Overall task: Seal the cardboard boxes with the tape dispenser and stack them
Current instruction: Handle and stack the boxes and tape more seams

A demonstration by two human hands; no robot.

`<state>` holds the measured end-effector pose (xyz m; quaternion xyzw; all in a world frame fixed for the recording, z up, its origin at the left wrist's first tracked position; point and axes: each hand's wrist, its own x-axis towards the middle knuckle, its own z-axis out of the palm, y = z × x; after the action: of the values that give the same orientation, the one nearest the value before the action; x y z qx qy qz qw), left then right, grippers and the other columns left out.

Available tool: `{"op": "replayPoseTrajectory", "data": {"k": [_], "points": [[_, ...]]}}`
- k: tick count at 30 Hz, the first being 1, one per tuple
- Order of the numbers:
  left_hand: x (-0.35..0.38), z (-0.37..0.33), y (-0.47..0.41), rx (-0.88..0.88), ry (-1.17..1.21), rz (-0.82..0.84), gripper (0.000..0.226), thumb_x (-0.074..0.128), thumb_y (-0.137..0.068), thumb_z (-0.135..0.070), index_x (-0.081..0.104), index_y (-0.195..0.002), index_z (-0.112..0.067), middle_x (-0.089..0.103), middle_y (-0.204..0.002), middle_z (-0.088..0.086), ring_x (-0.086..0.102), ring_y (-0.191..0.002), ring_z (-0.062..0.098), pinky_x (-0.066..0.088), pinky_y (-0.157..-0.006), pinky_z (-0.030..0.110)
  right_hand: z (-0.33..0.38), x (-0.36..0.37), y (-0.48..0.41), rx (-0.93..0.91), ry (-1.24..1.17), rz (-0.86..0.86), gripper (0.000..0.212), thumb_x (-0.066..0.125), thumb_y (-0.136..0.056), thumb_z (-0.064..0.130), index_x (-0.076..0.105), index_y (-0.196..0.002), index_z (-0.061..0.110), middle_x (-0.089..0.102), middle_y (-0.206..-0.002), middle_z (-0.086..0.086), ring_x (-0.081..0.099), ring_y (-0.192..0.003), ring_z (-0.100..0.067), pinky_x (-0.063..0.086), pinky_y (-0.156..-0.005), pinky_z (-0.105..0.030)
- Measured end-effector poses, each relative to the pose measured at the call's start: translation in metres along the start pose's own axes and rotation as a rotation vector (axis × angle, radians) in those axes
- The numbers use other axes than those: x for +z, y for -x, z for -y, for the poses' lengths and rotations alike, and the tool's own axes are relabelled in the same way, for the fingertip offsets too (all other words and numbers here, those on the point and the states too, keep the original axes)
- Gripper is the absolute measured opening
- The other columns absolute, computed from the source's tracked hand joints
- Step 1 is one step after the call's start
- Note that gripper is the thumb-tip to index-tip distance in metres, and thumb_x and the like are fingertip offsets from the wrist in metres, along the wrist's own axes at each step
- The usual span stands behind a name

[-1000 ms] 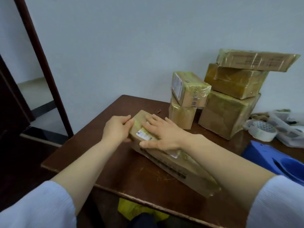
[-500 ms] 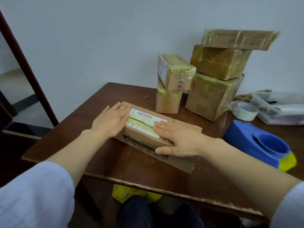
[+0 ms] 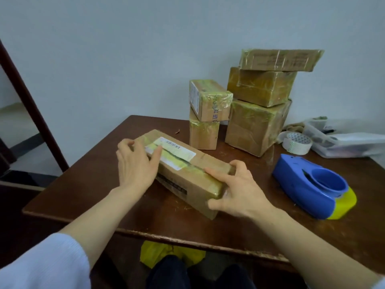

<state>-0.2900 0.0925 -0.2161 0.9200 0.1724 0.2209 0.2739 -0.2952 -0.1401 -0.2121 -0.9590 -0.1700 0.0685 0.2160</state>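
- The light is soft, even and rather dim, with a cool grey-blue cast on the wall (image 3: 125, 59); its source is out of view.
- Shadows are faint: a soft one lies beside the long box (image 3: 187, 184) on the table (image 3: 83, 184).
- Tape on the stacked boxes (image 3: 256, 126) gives small pale glints; the tape dispenser (image 3: 308, 190) has a mild sheen.
- The left hand (image 3: 135, 163) shows slight motion blur at the fingers; the right hand (image 3: 239, 195) looks a little soft.
- Wide-angle distortion tilts the door frame (image 3: 31, 101) and stretches the sleeve (image 3: 41, 263) at the corner.
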Motion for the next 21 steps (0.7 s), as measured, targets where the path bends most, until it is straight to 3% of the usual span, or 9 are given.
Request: {"op": "replayPoseTrajectory", "data": {"k": [3,5,8,11,15,18,21], "points": [[0.005,0.000,0.003,-0.134,0.263,0.166,0.069,0.047,-0.092,-0.053,0.029,-0.147,-0.014,0.017,-0.146,0.009,0.043,-0.124,0.027,0.034,-0.103,0.035,0.036,0.021,-0.024,0.074,0.091,-0.115,0.093,0.058,-0.065,0.078,0.018,-0.143,0.049,0.011,-0.140,-0.008,0.017,-0.129,-0.030,0.038,-0.100,-0.041],[0.010,0.002,0.000,-0.127,0.371,0.225,0.066,0.048,-0.090,-0.055,0.032,-0.145,-0.024,0.025,-0.148,0.003,0.046,-0.120,0.018,0.036,-0.106,0.035,0.054,0.028,-0.046,0.121,-0.018,-0.126,0.107,0.061,-0.061,0.079,0.010,-0.147,0.040,0.011,-0.140,-0.010,0.018,-0.129,-0.033,0.036,-0.102,-0.042],[0.017,0.000,-0.012,-0.009,0.550,0.353,0.048,0.055,-0.083,-0.059,0.046,-0.127,-0.043,0.048,-0.131,-0.017,0.045,-0.119,0.001,0.038,-0.104,0.032,0.064,0.024,-0.072,0.086,-0.342,-0.078,0.109,0.074,-0.067,0.057,0.003,-0.148,0.041,0.019,-0.136,-0.005,0.038,-0.124,-0.027,0.042,-0.095,-0.034],[0.026,0.000,-0.032,0.072,0.546,0.383,0.050,0.066,-0.084,-0.042,0.045,-0.130,-0.040,0.058,-0.119,-0.019,0.055,-0.106,-0.004,0.046,-0.088,0.020,0.056,0.005,-0.092,0.033,-0.304,-0.277,0.086,0.067,-0.075,0.039,0.020,-0.146,0.037,0.031,-0.133,-0.002,0.049,-0.116,-0.021,0.048,-0.089,-0.032],[0.040,-0.004,-0.066,0.068,0.498,0.398,0.059,0.063,-0.089,-0.033,0.036,-0.141,-0.029,0.052,-0.127,-0.009,0.053,-0.110,0.007,0.044,-0.090,0.023,0.030,-0.031,-0.126,0.002,-0.332,-0.718,0.059,0.063,-0.080,0.024,0.042,-0.135,0.031,0.034,-0.133,-0.002,0.036,-0.126,-0.020,0.039,-0.091,-0.029],[0.044,-0.007,-0.093,-0.009,0.531,0.449,0.066,0.061,-0.091,-0.027,0.026,-0.148,-0.023,0.048,-0.126,-0.011,0.051,-0.108,0.007,0.041,-0.089,0.021,0.019,-0.055,-0.155,0.045,-0.351,-0.765,0.069,0.070,-0.079,0.035,0.036,-0.140,0.033,0.024,-0.142,-0.008,0.022,-0.133,-0.025,0.032,-0.102,-0.034],[0.046,-0.007,-0.117,-0.070,0.594,0.525,0.070,0.062,-0.091,-0.023,0.023,-0.150,-0.022,0.048,-0.133,-0.012,0.053,-0.111,0.008,0.042,-0.094,0.022,0.017,-0.071,-0.180,0.084,-0.323,-0.682,0.088,0.074,-0.072,0.051,0.026,-0.144,0.041,0.010,-0.151,-0.013,0.011,-0.139,-0.030,0.026,-0.111,-0.044]]}}
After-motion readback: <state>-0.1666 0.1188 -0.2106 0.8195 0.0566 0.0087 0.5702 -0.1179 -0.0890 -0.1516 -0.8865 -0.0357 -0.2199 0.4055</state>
